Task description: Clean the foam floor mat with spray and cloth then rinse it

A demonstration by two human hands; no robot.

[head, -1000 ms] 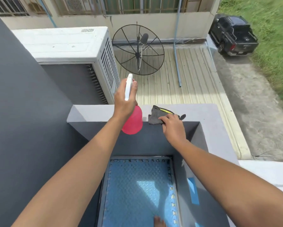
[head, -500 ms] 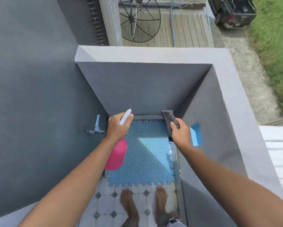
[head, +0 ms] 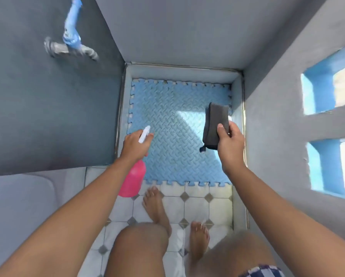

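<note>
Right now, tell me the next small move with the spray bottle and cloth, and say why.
Probably squeeze the trigger to mist the blue foam mat. The left hand holds the pink spray bottle with its white nozzle aimed over the mat, the mat shows no visible foam, and the right hand holds the folded grey cloth lifted off the mat.

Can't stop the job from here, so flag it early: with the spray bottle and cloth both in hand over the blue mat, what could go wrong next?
Bare feet stand on the tiled floor at the foam mat edge; spray runoff could make it slippery. Both hands are full, the left hand holding the spray bottle and the right hand the cloth, so neither could catch a slip.
</note>
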